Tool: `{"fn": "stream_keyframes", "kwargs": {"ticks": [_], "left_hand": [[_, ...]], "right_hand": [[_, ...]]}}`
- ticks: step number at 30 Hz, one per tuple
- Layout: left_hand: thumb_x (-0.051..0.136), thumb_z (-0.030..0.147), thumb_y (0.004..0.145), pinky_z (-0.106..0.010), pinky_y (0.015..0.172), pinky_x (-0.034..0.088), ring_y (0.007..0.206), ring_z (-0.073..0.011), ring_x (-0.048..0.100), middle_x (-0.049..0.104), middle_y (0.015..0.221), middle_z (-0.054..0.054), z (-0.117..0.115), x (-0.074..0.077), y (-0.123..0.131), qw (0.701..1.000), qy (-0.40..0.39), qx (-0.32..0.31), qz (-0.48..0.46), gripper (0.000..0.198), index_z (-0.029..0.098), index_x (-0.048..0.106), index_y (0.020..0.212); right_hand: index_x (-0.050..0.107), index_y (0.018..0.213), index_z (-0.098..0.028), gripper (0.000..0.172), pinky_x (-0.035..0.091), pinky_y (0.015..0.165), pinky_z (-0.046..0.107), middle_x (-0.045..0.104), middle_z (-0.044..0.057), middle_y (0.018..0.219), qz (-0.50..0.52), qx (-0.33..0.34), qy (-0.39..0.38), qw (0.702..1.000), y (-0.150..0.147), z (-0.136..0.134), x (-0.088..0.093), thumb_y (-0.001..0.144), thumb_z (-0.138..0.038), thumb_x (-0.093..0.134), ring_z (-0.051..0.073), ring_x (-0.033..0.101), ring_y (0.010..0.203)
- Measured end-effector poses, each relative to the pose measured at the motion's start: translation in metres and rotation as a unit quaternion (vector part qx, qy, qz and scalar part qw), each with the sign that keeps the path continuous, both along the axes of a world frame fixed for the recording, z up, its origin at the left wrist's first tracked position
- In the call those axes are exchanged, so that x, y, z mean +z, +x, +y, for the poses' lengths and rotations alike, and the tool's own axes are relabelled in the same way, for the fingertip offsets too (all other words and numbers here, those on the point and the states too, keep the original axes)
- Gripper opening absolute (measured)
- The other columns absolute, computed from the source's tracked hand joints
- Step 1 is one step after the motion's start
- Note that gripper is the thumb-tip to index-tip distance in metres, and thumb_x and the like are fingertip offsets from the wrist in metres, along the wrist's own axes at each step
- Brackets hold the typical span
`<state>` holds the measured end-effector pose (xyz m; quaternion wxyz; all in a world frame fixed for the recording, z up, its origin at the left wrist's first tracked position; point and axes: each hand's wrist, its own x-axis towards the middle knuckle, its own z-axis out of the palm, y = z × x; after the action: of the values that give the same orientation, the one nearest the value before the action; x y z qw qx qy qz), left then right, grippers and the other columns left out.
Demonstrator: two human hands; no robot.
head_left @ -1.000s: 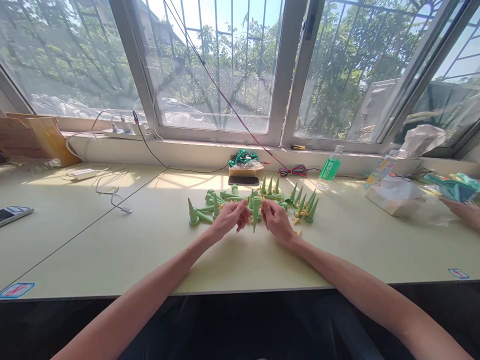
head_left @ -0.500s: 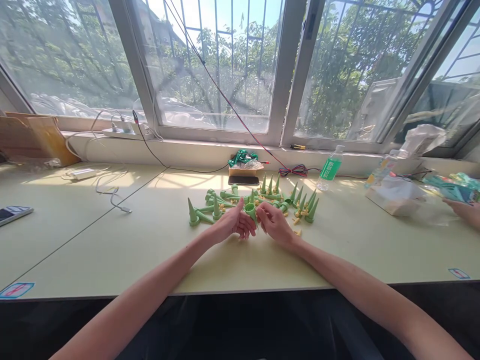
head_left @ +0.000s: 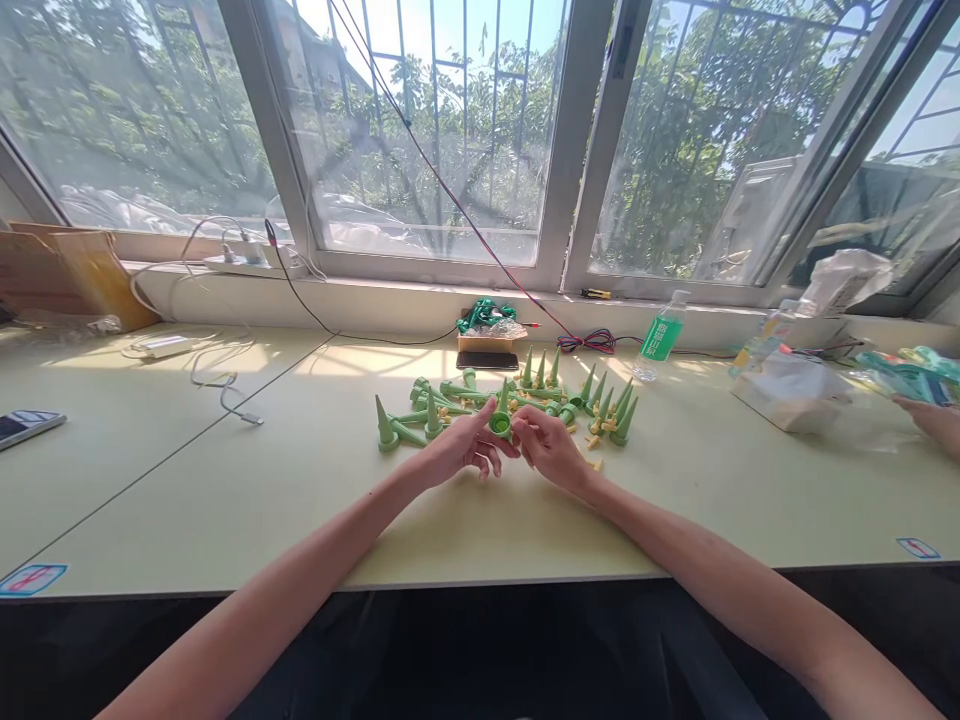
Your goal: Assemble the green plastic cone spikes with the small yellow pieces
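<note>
Both of my hands meet over the pale table (head_left: pixel 300 500), just in front of a heap of green plastic cone spikes (head_left: pixel 577 395). My left hand (head_left: pixel 463 447) and my right hand (head_left: pixel 551 450) pinch one green cone spike (head_left: pixel 500 422) between their fingertips, its round open end turned toward me. Small yellow pieces (head_left: pixel 596 440) lie scattered among the cones. More green cones (head_left: pixel 397 428) lie and stand to the left of my hands.
A black phone (head_left: pixel 487 360) and a small box lie behind the heap by the window sill. A bottle with a green label (head_left: pixel 660 338) stands at the right. Bags (head_left: pixel 787 390) and another person's hand (head_left: pixel 934 422) are at far right. Cables and another phone (head_left: pixel 22 427) lie left.
The cone pointed tip-down between my hands a second ago. It has been turned so its open end faces me, and my hands have drawn closer together.
</note>
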<state>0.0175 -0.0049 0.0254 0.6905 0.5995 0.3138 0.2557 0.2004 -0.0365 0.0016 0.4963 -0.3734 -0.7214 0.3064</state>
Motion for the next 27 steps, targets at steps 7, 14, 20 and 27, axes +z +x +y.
{"fn": "stream_keyframes", "kwargs": {"ticks": [7,14,20,27], "left_hand": [[0.052,0.07,0.084,-0.023,0.044,0.046,0.056,-0.0149,0.062,0.07,0.08,-0.016,0.0001,-0.005,0.0004,0.999,0.035,-0.006,-0.029,0.065,0.007,0.07,0.075],[0.062,0.061,0.081,-0.022,0.045,0.046,0.055,-0.014,0.061,0.06,0.064,-0.006,0.0,-0.0058,-0.0011,0.993,0.114,0.006,-0.005,0.054,0.008,0.065,0.069],[0.066,0.055,0.081,-0.02,0.042,0.045,0.057,-0.0122,0.059,0.054,0.071,-0.004,-0.0015,-0.0056,-0.0011,0.964,0.262,0.024,0.047,0.048,0.012,0.063,0.059],[0.075,0.053,0.073,-0.022,0.049,0.048,0.058,-0.0076,0.051,0.059,0.106,-0.009,-0.0032,-0.0102,-0.0009,0.883,0.449,0.102,0.097,0.038,0.015,0.071,0.072]], "right_hand": [[0.044,0.067,-0.021,0.045,0.034,0.047,0.024,0.048,-0.002,0.057,0.006,-0.003,0.017,1.0,-0.0006,0.0003,0.0014,0.097,-0.055,0.041,0.01,0.041,0.047],[0.043,0.062,-0.021,0.051,0.03,0.045,0.025,0.042,-0.003,0.049,-0.018,-0.026,0.017,0.999,0.0,0.0016,0.0028,0.096,-0.059,0.04,0.01,0.037,0.045],[0.039,0.055,-0.021,0.055,0.028,0.044,0.025,0.038,-0.003,0.045,-0.021,-0.038,0.001,0.999,-0.0009,0.0033,0.0028,0.096,-0.058,0.039,0.01,0.035,0.043],[0.037,0.051,-0.021,0.058,0.029,0.045,0.026,0.038,-0.003,0.044,-0.042,-0.072,-0.003,0.997,-0.001,0.0053,0.0014,0.095,-0.058,0.039,0.011,0.035,0.043]]}}
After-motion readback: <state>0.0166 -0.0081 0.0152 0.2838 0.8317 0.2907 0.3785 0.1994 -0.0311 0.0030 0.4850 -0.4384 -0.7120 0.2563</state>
